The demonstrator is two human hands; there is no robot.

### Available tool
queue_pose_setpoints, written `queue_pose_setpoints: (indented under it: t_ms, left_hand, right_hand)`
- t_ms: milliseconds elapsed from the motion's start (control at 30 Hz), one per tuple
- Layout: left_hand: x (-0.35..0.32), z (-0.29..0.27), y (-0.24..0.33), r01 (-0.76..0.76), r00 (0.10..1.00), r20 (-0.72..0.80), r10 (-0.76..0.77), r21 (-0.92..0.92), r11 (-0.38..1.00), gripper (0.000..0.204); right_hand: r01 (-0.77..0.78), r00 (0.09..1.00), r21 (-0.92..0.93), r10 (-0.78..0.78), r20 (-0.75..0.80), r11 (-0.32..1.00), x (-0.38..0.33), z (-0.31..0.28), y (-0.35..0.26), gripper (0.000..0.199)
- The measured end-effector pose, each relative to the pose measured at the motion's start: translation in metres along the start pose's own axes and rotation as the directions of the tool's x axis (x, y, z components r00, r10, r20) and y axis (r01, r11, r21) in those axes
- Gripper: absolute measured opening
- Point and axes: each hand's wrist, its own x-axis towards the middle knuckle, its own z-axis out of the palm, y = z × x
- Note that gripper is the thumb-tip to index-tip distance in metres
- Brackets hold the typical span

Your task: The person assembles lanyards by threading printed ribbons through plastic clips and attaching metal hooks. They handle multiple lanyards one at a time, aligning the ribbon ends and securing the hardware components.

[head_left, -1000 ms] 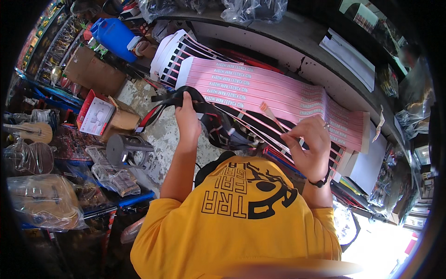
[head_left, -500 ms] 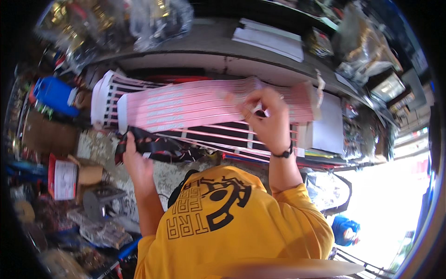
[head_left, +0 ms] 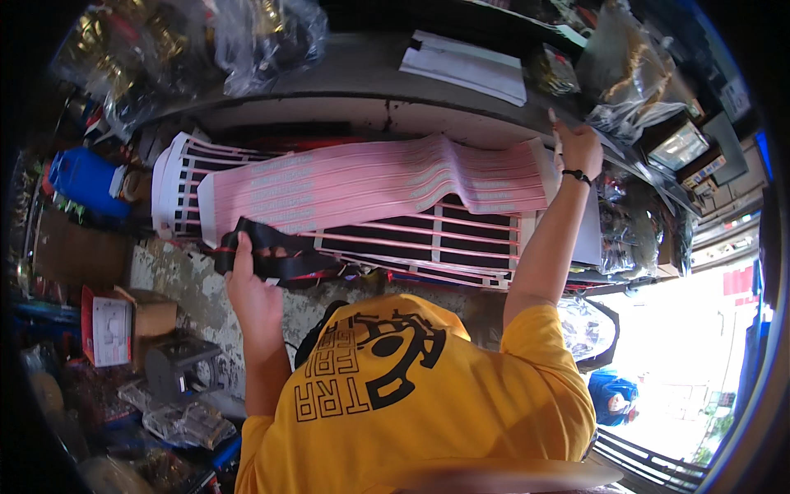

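My left hand [head_left: 255, 292] is closed, with the thumb pressed on a looped bundle of black ribbon [head_left: 300, 262] that shows some red. Just beyond it lies a long pink sheet [head_left: 346, 185] with lengthwise stripes and pale printing, its right part buckled into a wave. Under that, a white-edged sheet with black bands [head_left: 395, 243] shows along the front and left. My right hand [head_left: 581, 151], a dark band on its wrist, is past the right end of the pink sheet. Its fingers are bent at a narrow pale upright piece [head_left: 555, 128]; their grip is partly hidden.
A grey shelf ledge [head_left: 354, 78] runs along the back, bearing white papers [head_left: 465, 66] and plastic bags [head_left: 271, 41]. To the left are a blue jug [head_left: 86, 181] and a red-and-white box [head_left: 107, 329]. Bright daylight enters at the right.
My right hand has moved right and away from me, from above the pink sheet to beyond its right end. The sheet's wavy right part is now uncovered. My left hand keeps the black ribbon.
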Motion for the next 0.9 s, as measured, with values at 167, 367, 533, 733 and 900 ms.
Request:
queue_pose_setpoints:
  t_ms: [167, 367, 533, 733, 900]
  left_hand:
    - [0.006, -0.004, -0.001, 0.247, 0.959, 0.171, -0.225, -0.119, 0.962, 0.024]
    - [0.008, 0.004, 0.001, 0.362, 0.931, 0.121, -0.343, -0.219, 0.906, 0.027]
    - [0.003, 0.014, -0.002, 0.396, 0.918, 0.090, -0.387, -0.269, 0.878, 0.029]
    - [-0.005, 0.013, 0.002, 0.374, 0.926, 0.147, -0.348, -0.232, 0.898, 0.030]
    - [-0.009, 0.011, -0.001, 0.339, 0.937, 0.171, -0.304, -0.239, 0.910, 0.029]
  right_hand:
    - [0.097, 0.937, -0.251, -0.173, -0.305, 0.963, -0.014, 0.004, -0.020, 0.050]
    - [0.583, 0.761, 0.252, -0.410, -0.504, 0.773, -0.057, -0.034, -0.060, 0.030]
    - [0.542, 0.551, 0.784, -0.832, -0.061, 0.302, -0.211, -0.053, -0.104, 0.023]
    - [0.182, 0.392, 0.982, -0.920, -0.023, 0.053, -0.305, -0.040, -0.137, 0.037]
    - [0.092, 0.406, 0.989, -0.911, 0.071, 0.118, -0.309, -0.042, -0.137, 0.037]
